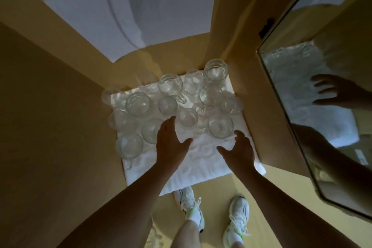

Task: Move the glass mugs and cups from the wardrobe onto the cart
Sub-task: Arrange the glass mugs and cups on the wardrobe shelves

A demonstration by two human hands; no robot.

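Note:
Several clear glass mugs and cups stand on a white towel [201, 165] laid on the wardrobe floor. A mug with a handle [128, 146] is nearest on the left. Another glass [151, 130] sits just left of my left hand [171, 143], which reaches in with straight fingers and holds nothing. A wide mug [220, 126] stands just beyond my right hand [240, 150], which hovers over the towel with fingers spread and holds nothing. A tall glass [215, 70] stands at the back right. The cart is not in view.
Wooden wardrobe walls [50, 106] close in on the left and right of the towel. A mirrored door [322, 106] hangs open on the right and reflects my hand. My white sneakers [189, 203] stand on the wooden floor below the shelf edge.

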